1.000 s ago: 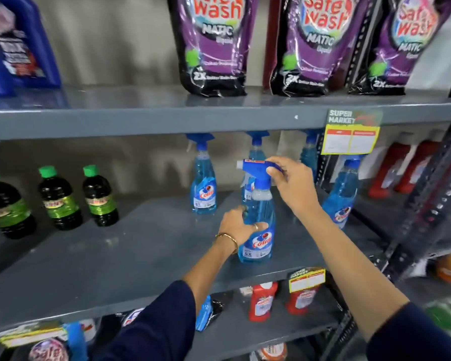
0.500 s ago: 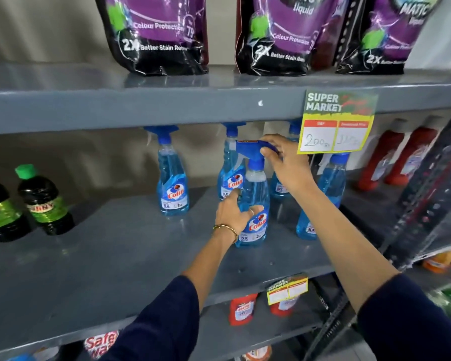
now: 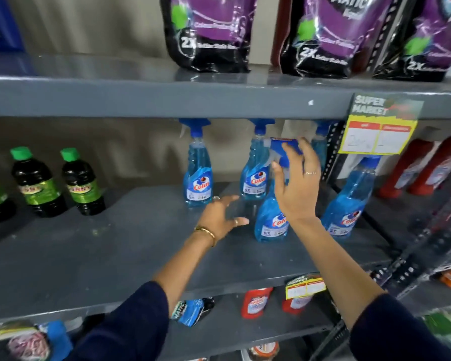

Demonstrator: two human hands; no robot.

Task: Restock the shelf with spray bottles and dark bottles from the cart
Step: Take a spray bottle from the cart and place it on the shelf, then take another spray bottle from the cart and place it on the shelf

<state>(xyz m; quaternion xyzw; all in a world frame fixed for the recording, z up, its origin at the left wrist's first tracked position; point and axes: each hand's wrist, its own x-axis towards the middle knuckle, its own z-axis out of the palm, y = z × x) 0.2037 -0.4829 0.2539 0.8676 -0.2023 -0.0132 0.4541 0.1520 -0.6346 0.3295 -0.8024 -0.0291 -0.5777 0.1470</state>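
A blue Colin spray bottle [image 3: 270,222] stands upright on the grey middle shelf [image 3: 115,243]. My right hand [image 3: 297,188] hovers at its blue trigger head, fingers spread and only lightly against it. My left hand [image 3: 220,217] lies just left of the bottle's base, fingers apart, holding nothing. More spray bottles stand around it: one at the back left [image 3: 198,175], one behind [image 3: 254,175], one to the right [image 3: 346,207]. Dark bottles with green caps [image 3: 35,183] [image 3: 82,183] stand at the shelf's left end.
Purple detergent pouches [image 3: 208,35] fill the shelf above, whose edge carries a yellow price tag [image 3: 378,134]. Red bottles [image 3: 414,168] stand at the far right past a perforated upright [image 3: 331,152]. The shelf below holds red bottles [image 3: 255,302] and a blue pouch [image 3: 193,308].
My left hand has let go of the spray bottle's body and slid left. My right hand's fingers have loosened from the trigger head. The bottle stands on the shelf.
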